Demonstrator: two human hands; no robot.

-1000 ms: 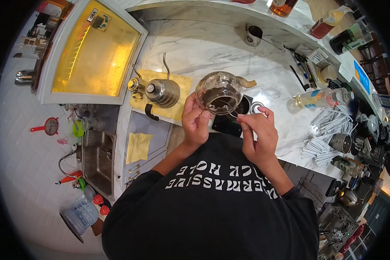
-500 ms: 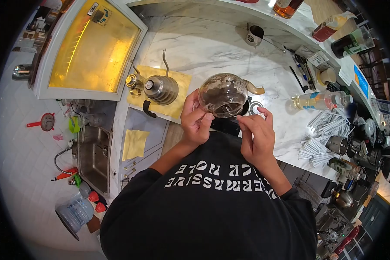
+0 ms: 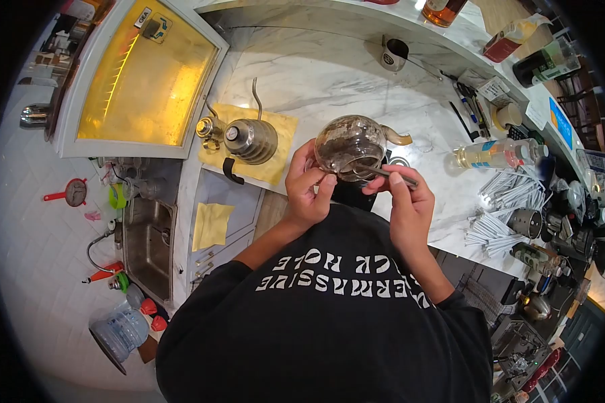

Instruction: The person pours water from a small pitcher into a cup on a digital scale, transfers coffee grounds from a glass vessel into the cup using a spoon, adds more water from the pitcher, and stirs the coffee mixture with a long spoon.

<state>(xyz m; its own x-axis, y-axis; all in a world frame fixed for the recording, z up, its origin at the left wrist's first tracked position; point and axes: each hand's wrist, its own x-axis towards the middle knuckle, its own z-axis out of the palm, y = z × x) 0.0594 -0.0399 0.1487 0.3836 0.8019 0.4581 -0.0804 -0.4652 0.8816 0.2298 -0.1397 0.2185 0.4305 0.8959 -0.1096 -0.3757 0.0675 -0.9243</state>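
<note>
My left hand (image 3: 308,187) is closed on the rim of a round glass pot (image 3: 349,141), which is tipped so its mouth faces me. Brownish residue or reflections show in the glass, and a curved amber handle or spout sticks out at its right. Between the fingers of my right hand (image 3: 410,201) is a slim dark metallic rod (image 3: 402,177), its inner end at the pot's mouth. I cannot make out what kind of tool it is. Partly hidden beneath the pot and hands is a black device (image 3: 353,195) at the counter's edge.
A steel gooseneck kettle (image 3: 251,141) and a small metal burner-like item (image 3: 210,129) stand on a yellow cloth (image 3: 282,127) at left. A mug (image 3: 394,55) is at the back. Clear bottles (image 3: 494,154) and wrapped straws (image 3: 497,228) lie at right. A sink (image 3: 148,248) is far left.
My right hand has pulled back to the right and turned, and the dark rod now shows in its fingers. The pot has shifted slightly right in my left hand.
</note>
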